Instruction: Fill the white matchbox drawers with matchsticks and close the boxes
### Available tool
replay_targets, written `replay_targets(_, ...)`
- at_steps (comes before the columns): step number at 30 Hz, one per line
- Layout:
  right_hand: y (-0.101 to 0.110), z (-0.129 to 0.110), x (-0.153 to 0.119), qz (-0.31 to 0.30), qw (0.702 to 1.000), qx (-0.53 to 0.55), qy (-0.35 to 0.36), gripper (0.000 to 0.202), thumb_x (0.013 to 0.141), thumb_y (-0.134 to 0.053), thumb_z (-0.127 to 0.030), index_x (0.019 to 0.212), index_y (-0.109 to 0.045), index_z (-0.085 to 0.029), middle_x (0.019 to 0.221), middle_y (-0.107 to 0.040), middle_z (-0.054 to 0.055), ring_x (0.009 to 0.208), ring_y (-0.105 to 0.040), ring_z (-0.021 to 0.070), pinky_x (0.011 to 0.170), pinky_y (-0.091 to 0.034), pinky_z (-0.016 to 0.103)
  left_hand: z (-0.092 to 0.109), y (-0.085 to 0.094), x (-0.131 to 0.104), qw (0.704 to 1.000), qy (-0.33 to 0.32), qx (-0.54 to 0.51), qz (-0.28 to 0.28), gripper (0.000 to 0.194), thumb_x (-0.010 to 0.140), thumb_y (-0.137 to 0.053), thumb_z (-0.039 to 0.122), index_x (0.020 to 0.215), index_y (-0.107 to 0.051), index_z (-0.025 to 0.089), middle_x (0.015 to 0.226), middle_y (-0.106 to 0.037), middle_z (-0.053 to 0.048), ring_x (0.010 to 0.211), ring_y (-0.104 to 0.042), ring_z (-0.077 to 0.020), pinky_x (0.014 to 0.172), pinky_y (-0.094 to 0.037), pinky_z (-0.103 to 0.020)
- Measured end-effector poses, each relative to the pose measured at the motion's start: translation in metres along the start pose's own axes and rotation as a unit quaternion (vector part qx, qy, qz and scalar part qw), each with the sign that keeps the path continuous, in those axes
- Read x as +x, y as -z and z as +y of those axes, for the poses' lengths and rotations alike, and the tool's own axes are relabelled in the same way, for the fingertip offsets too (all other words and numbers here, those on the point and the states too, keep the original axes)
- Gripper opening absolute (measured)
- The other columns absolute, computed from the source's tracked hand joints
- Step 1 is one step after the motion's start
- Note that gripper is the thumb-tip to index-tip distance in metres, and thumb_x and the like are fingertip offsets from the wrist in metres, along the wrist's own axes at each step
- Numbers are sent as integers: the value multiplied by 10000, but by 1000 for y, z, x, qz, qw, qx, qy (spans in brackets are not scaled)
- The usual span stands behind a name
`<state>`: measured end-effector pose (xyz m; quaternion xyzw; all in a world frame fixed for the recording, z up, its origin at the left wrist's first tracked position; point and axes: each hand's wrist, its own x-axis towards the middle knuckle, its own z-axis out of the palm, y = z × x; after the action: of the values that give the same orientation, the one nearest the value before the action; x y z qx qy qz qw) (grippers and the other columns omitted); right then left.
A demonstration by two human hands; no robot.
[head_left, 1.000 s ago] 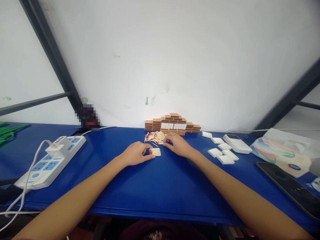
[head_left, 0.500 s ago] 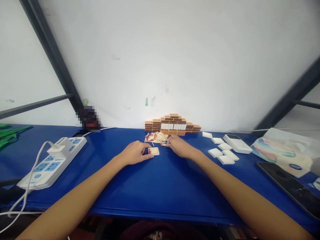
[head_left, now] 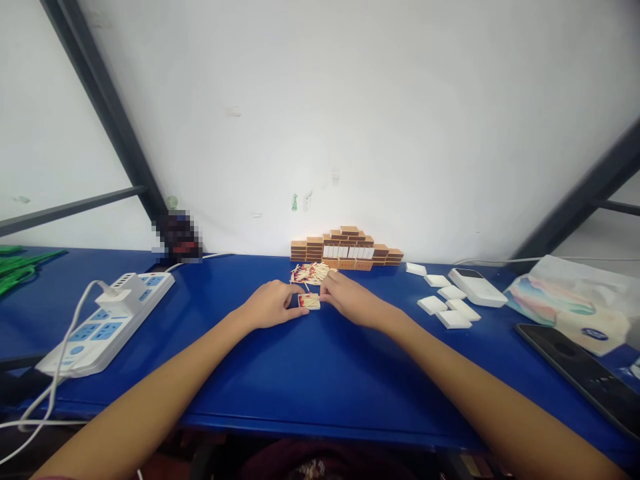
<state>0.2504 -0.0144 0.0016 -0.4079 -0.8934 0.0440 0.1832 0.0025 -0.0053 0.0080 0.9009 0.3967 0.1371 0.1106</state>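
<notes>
A small white matchbox tray (head_left: 315, 305) with red-tipped matches in it rests on the blue table. My left hand (head_left: 274, 304) grips the tray's left end between thumb and fingers. At the tray's right end is my right hand (head_left: 349, 297), its fingertips pinched together; whatever they hold is too small to make out. Just behind both hands lies a loose pile of matches (head_left: 311, 272), partly covered by my right hand. Against the wall stands a stepped stack of brown matchboxes (head_left: 350, 241), with a row of white pieces across its middle.
Several white matchbox trays (head_left: 454, 320) lie on the right, beside a white power bank (head_left: 477, 287). Farther right are a tissue pack (head_left: 565, 300) and a black phone (head_left: 575, 370). A power strip (head_left: 110, 330) with white cables occupies the table's left (head_left: 225, 393).
My right hand has moved left from the edge of the match pile to the tray's right end. My left hand stays on the tray.
</notes>
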Motion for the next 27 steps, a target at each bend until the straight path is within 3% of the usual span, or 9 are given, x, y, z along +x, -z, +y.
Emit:
replay_targets(7, -6, -14, 3, -7, 992, -126, 25, 81, 1009, -601, -163, 929, -616, -161, 982, -623, 106, 925, -597, 251, 815, -476, 356, 5, 0, 0, 999, -34, -10, 3, 370, 910, -663, 541, 1067, -726, 211, 683, -654, 10, 595, -586, -147, 568, -323, -265)
replay_targets(12, -10, -18, 5, -22, 981, -191, 35, 68, 995, -595, -124, 947, -629, -158, 992, -628, 124, 960, -602, 277, 811, -489, 365, 4, -2, 0, 999, -38, -17, -12, 415, 904, -668, 554, 1135, -732, 215, 695, -659, 7, 606, -600, -149, 581, -344, -264)
replay_targets(20, -3, -23, 2, -36, 987, -153, 12, 103, 1034, -578, -237, 985, -635, -167, 1022, -620, 112, 937, -619, 235, 750, -468, 311, 4, -1, 0, 999, -38, -10, -11, 422, 910, -664, 562, 1145, -732, 218, 691, -659, 14, 607, -597, -148, 587, -354, -271)
replay_targets(27, 2, -24, 2, -16, 990, -142, -14, 66, 1017, -603, -223, 970, -631, -186, 1040, -633, 105, 917, -619, 220, 669, -415, 288, 2, -2, -1, 999, -40, -9, -19, 425, 905, -661, 581, 1098, -739, 211, 688, -668, 2, 597, -602, -149, 578, -348, -276)
